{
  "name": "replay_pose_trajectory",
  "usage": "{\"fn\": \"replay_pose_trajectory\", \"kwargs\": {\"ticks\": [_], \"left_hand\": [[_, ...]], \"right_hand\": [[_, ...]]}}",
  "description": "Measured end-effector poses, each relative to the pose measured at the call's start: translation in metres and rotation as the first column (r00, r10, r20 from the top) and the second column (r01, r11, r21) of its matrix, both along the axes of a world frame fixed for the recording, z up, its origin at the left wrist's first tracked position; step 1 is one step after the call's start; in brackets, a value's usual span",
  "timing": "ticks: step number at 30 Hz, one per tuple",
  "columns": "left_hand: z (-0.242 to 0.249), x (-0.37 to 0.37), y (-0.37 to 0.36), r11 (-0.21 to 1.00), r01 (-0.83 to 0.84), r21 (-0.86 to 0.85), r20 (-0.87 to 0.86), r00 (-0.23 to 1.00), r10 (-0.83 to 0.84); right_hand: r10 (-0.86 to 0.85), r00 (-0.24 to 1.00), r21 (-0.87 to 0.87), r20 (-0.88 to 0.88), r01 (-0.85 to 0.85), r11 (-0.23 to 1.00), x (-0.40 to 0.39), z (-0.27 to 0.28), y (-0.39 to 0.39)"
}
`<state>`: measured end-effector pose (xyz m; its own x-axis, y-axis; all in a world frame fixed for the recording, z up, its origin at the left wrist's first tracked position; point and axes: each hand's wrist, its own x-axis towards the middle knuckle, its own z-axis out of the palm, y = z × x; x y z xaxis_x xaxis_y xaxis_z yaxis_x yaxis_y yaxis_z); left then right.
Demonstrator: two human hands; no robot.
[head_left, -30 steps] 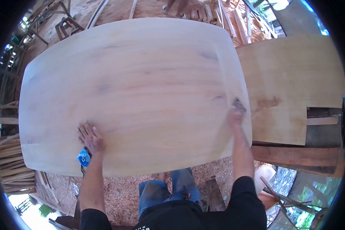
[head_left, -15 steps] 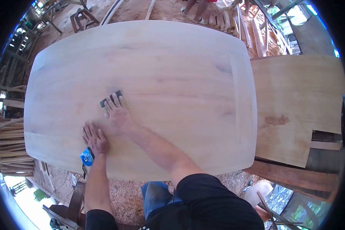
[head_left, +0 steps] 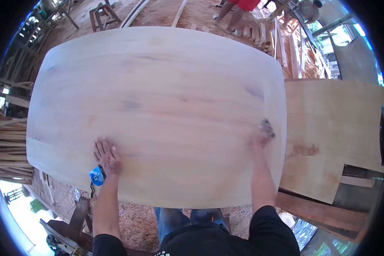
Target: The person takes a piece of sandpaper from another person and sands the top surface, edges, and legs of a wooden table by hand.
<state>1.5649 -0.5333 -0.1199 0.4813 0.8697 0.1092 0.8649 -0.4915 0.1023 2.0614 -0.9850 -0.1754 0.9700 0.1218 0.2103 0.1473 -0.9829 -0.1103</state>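
Note:
A large pale wooden panel [head_left: 170, 170] with rounded edges lies flat before me, dusty and marked with darker streaks. My left hand [head_left: 108, 157] rests flat on its lower left part, fingers spread, holding nothing. Beside that wrist is a blue tape measure [head_left: 97, 175] with a black strap. Near the panel's right edge, my right hand [head_left: 261, 135] is blurred by motion and grips a small dark block [head_left: 267, 127] against the surface.
Another wooden board [head_left: 324, 115] with a reddish stain lies to the right. Stacked wood strips [head_left: 13, 149] stand at the left. Beyond the panel are a wooden stool [head_left: 103, 16], a person in red shorts [head_left: 239, 10] and a second person [head_left: 308, 10].
My right hand has swept with the dark block from the panel's centre-left to its right edge. My left hand has stayed in place. More of the person in red shorts shows.

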Motion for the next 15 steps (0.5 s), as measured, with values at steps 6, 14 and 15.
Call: {"fn": "replay_pose_trajectory", "kwargs": {"ticks": [6, 14, 15], "left_hand": [[0.012, 0.005, -0.002, 0.999, 0.009, -0.045, 0.030, 1.000, -0.007], [0.009, 0.002, -0.002, 0.999, 0.030, -0.026, 0.018, 0.999, -0.030], [0.013, 0.004, -0.002, 0.999, 0.030, -0.025, 0.022, 0.999, -0.030]], "right_hand": [[0.796, 0.606, 0.253, 0.014, -0.772, 0.583, -0.234, -0.001, 0.362], [0.831, 0.541, 0.117, -0.129, -0.824, 0.554, -0.177, -0.002, 0.324], [0.751, 0.655, 0.049, -0.082, -0.750, 0.659, -0.127, -0.006, 0.257]]}}
